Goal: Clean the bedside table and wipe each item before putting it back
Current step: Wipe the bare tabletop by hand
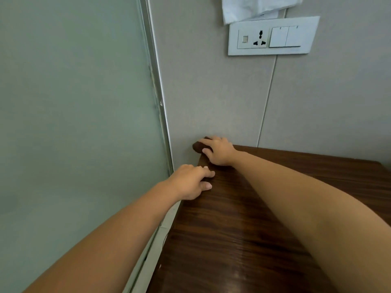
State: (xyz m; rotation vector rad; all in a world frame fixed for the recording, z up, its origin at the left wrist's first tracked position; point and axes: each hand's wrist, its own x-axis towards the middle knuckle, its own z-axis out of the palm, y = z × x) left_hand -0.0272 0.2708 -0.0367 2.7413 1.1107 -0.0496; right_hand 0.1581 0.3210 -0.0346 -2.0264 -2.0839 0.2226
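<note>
Head view looks down along two bare forearms toward the far left corner of a dark wooden desk, which fills the lower right of the frame. At centre, the right hand rests on a small dark brown thing that sits at the desk's far corner, touching the wall; its fingers curl over the top of the thing and the thumb presses its near side, so the hand grips it. What the thing is cannot be told, since most of it is hidden under the hand. Just below and to the left, the left hand lies on the desk's left edge, its fingers loosely bent with the tips touching the wood, holding nothing. The two hands are near each other but apart. A frosted glass panel with a metal frame takes up the left half of the frame. In the upper right, a white socket and switch plate is fixed to the beige wall, and a crumpled white paper hangs just above it, overlapping its top edge.
</note>
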